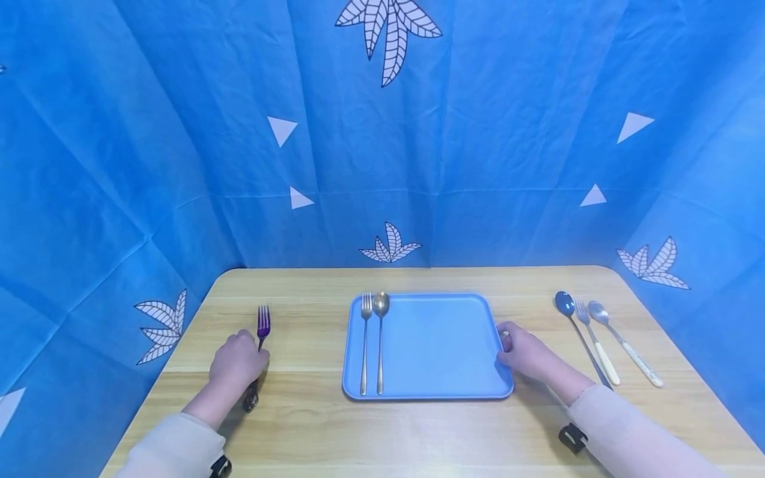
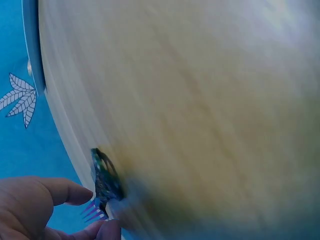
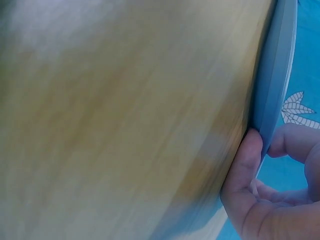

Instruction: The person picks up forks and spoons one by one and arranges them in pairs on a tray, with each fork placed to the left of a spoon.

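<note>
My left hand [image 1: 238, 357] is over a purple fork [image 1: 263, 321] on the left of the wooden table. In the left wrist view its thumb and fingers close around the dark, ornate handle [image 2: 106, 177]. On the other side, my right hand [image 1: 526, 350] pinches the right rim of a blue tray [image 1: 442, 345], thumb and fingers on either side of the edge [image 3: 274, 75]. Inside the tray, at its left, a slim fork [image 1: 364, 345] lies parallel to a slim spoon [image 1: 380, 345].
Right of the tray lie a dark spoon [image 1: 564, 304], a fork with a cream handle [image 1: 603, 355] and a spoon with a pale patterned handle [image 1: 633, 355]. Blue cloth [image 1: 508, 133] hangs behind and beside the wooden table [image 1: 382, 438]. The right forearm reaches past the dark spoon's handle.
</note>
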Demonstrator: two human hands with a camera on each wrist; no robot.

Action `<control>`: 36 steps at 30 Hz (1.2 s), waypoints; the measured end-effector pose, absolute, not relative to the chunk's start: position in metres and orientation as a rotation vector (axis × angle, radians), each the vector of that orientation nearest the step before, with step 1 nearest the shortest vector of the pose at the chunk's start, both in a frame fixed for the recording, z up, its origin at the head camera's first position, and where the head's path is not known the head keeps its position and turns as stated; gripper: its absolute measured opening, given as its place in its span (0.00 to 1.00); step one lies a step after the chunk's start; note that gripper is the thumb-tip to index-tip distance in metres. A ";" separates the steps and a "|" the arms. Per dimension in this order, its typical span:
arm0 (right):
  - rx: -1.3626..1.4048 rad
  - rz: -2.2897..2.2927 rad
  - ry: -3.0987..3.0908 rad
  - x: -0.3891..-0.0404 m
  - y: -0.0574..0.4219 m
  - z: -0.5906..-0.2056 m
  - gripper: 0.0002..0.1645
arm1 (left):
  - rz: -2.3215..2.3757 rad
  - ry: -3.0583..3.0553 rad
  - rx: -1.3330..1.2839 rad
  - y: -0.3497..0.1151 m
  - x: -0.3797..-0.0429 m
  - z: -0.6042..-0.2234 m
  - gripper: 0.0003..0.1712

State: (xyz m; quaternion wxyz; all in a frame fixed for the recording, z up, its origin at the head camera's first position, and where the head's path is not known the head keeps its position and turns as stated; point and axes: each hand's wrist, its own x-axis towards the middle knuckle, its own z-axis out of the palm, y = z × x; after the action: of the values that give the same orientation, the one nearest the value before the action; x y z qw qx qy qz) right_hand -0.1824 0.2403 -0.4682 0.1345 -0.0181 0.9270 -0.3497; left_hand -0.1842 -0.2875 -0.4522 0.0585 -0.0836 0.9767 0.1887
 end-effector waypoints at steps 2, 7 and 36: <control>-0.052 -1.012 2.689 -0.182 0.240 -0.469 0.37 | 0.574 2.956 -0.259 -0.289 -0.184 -0.453 0.15; -0.058 -1.008 2.691 -0.183 0.240 -0.468 0.36 | 0.573 2.940 -0.277 -0.290 -0.186 -0.456 0.14; -0.062 -1.002 2.700 -0.183 0.241 -0.468 0.36 | 0.551 2.886 -0.268 -0.282 -0.200 -0.456 0.12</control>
State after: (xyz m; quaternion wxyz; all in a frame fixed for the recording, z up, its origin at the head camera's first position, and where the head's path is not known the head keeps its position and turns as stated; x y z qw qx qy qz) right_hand -0.1833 0.2411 -0.4681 0.1301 -0.0213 0.9293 -0.3450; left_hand -0.1996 -0.2820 -0.4557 0.0956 -0.0904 0.9737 0.1861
